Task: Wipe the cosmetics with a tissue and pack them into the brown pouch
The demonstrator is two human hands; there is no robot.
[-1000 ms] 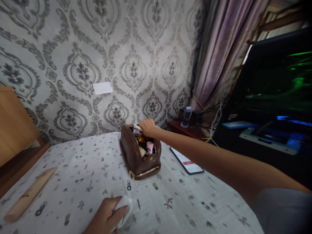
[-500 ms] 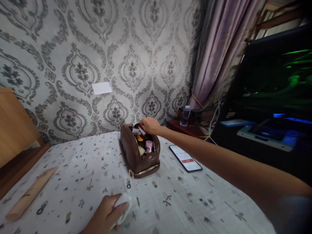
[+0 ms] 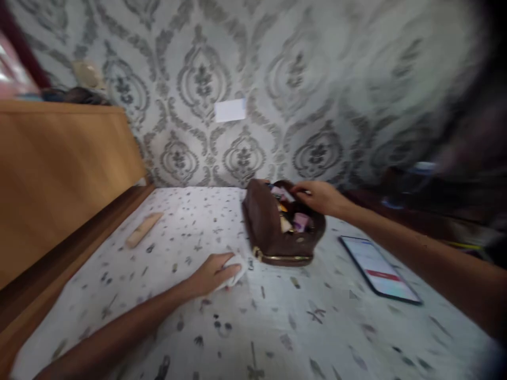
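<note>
A brown zippered toiletry bag (image 3: 263,221) stands on the patterned cloth with its top gaping. Small items fill it, among them a pink and purple container (image 3: 301,222) and a cream-coloured piece (image 3: 285,225). My right hand (image 3: 317,196) is at the far right rim of the opening, its bent fingers pinching the bag's edge; the fingertips are partly blurred. In front of the bag on the left, my left hand (image 3: 214,273) is closed round a crumpled white tissue (image 3: 238,270), close to the cloth.
A phone (image 3: 380,272) with a lit screen lies right of the bag. A beige strip-like piece (image 3: 144,230) lies at the left, near a wooden cabinet (image 3: 67,179). Behind is a patterned wall with a white card (image 3: 230,110). A blurred bottle (image 3: 422,182) stands at the right.
My view has swung left, so the bag and phone appear farther right. My right hand stays at the bag's rim, and the opening looks wider. My left hand still holds the tissue.
</note>
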